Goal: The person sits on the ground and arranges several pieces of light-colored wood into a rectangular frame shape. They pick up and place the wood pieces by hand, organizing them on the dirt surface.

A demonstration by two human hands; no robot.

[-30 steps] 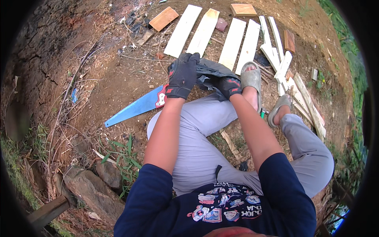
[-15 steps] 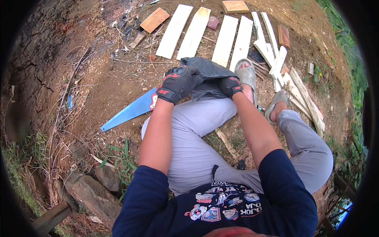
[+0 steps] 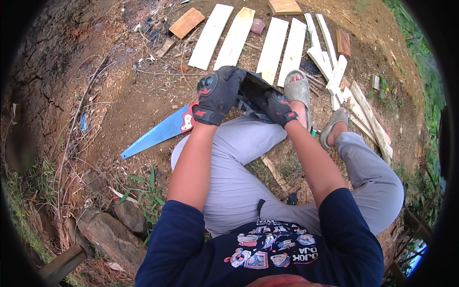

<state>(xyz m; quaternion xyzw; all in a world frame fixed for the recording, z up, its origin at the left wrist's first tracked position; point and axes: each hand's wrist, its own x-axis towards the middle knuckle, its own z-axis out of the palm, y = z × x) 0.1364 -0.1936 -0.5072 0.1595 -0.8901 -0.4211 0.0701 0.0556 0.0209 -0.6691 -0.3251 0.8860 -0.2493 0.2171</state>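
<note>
Between my gloved hands is a black plastic bag (image 3: pixel 254 93), its mouth spread wide so that the dark inside shows. My left hand (image 3: pixel 220 91), in a black glove with red trim, grips the bag's left edge. On the other side, my right hand (image 3: pixel 278 108), gloved alike, has its fingers closed on the right edge. The bag's lower part hangs just above my bent leg. A handsaw (image 3: pixel 160 131) with a blue blade and a red and white handle lies on the ground, left of my left wrist. What the bag holds, if anything, cannot be seen.
Several pale boards (image 3: pixel 272 50) lie side by side ahead. Reddish wood blocks (image 3: pixel 187 23) are around them. Narrow offcuts (image 3: pixel 337 75) are heaped at the right, near my sandals (image 3: pixel 297 86). Rocks (image 3: pixel 112 234) and a wooden post (image 3: pixel 62 264) stand at the lower left.
The bag's mouth has been pulled wider and tipped toward me, exposing its inside. My left hand has turned and shifted slightly right; my right hand has moved a little lower.
</note>
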